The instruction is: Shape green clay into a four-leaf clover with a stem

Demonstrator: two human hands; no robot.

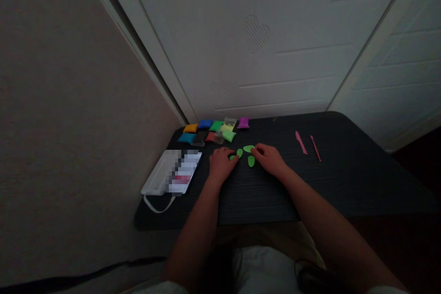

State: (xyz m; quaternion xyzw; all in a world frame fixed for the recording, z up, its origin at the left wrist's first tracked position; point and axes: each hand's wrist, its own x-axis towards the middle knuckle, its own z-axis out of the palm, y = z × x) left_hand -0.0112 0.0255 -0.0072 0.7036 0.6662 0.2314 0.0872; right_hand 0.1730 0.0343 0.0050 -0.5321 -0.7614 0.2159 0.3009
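Several flat green clay pieces (pixel 251 161) lie on a small dark table (pixel 344 179) between my two hands. My left hand (pixel 222 163) rests knuckles up with its fingers curled around one green piece at its fingertips. My right hand (pixel 269 157) is curled too, its fingertips pressing the edge of the upper green piece (pixel 248 149). A third green piece (pixel 240 152) sits between the hands, apart from both.
Small bags of coloured clay (pixel 212 131) lie in two rows at the table's back left. A white box with a strap (pixel 172 172) sits at the left edge. Two pink modelling tools (pixel 306 144) lie to the right. A white door stands behind.
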